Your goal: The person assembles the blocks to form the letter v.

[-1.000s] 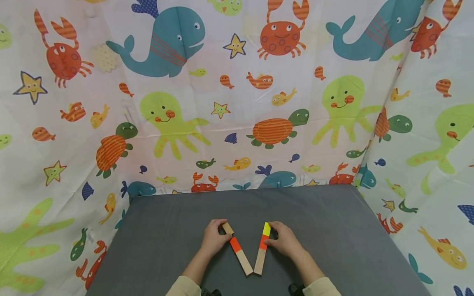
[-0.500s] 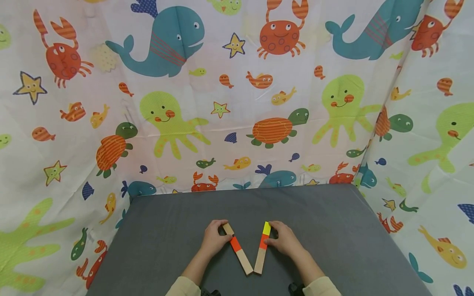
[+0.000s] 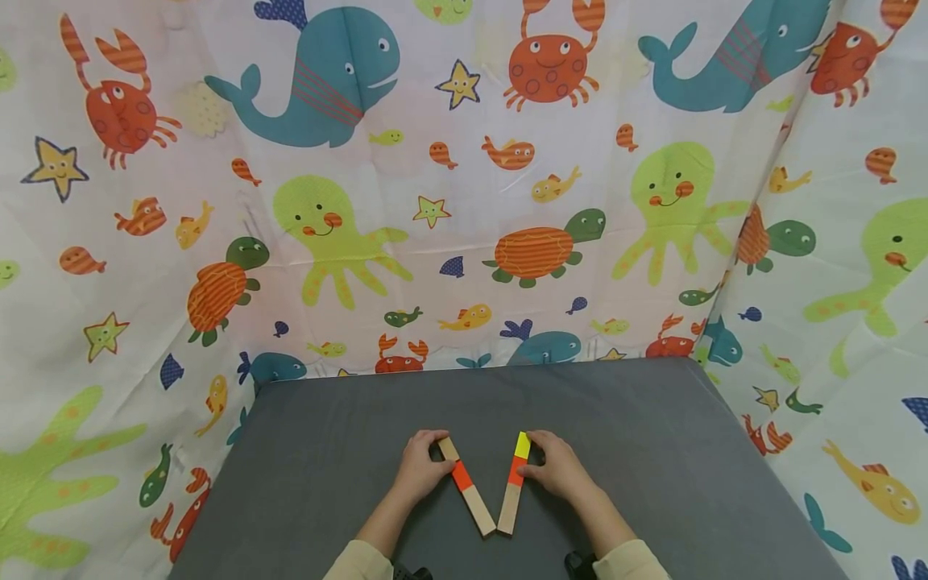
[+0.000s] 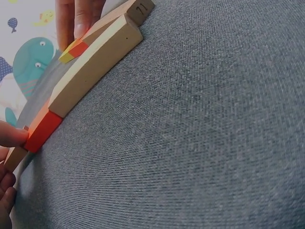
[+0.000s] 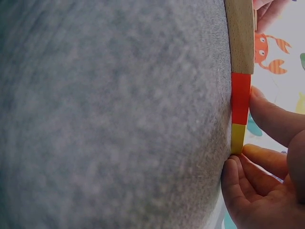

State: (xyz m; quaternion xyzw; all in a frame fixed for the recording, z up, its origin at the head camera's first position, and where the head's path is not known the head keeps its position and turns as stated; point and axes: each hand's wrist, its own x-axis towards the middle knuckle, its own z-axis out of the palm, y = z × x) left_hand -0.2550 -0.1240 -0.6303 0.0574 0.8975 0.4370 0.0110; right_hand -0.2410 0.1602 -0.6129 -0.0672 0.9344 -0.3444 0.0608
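Observation:
Two rows of wooden blocks lie on the cloth in a V, their near ends meeting. From far to near, the left row has a small plain block [image 3: 449,449], an orange block [image 3: 462,475] and a longer plain block [image 3: 478,511]. My left hand [image 3: 420,467] grips the small plain block, thumb near its joint with the orange one. In the right row are a yellow block [image 3: 523,445], an orange block [image 3: 516,472] and a longer plain block [image 3: 509,509]. My right hand [image 3: 558,467] holds its far part, thumb against the orange block, fingertips at the yellow block's end.
Grey cloth [image 3: 326,451] covers the table, which ends at a back edge [image 3: 471,373] below a white curtain [image 3: 449,250] printed with sea animals. The curtain also hangs along both sides. In the left wrist view, dark digits mark one block's end face [image 4: 142,8].
The small plain block at my left hand has shifted slightly right, more in line with the orange block. My right hand keeps its place. The head view has tilted a little.

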